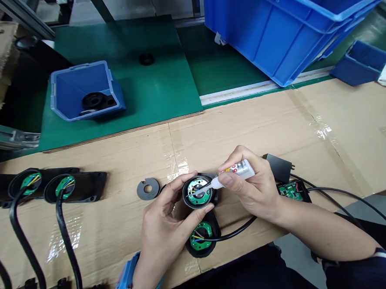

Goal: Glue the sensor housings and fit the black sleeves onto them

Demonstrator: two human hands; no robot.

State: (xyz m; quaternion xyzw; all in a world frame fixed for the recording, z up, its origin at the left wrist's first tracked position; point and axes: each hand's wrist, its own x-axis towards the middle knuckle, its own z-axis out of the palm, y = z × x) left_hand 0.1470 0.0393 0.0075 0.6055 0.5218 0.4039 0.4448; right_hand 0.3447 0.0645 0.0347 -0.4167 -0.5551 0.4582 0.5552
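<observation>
My left hand [167,222] grips a round black housing [198,192] with a green circuit board inside, thumb and fingers pinching its rim. My right hand [254,186] holds a small white glue tube [238,171] whose clear nozzle points into the housing's centre. A second round housing with a green board [200,240] lies just below, on the cardboard, with a black cable [237,231] running from it under my right wrist. A grey notched disc [147,188] lies left of the held housing.
Several black housings with green boards and cables [61,187] line the left side of the cardboard-covered bench [277,126]. A small blue bin [81,90] with black parts sits on the green mat. Large blue crates [287,25] stand at the back right. A black adapter with an open board [290,190] lies right.
</observation>
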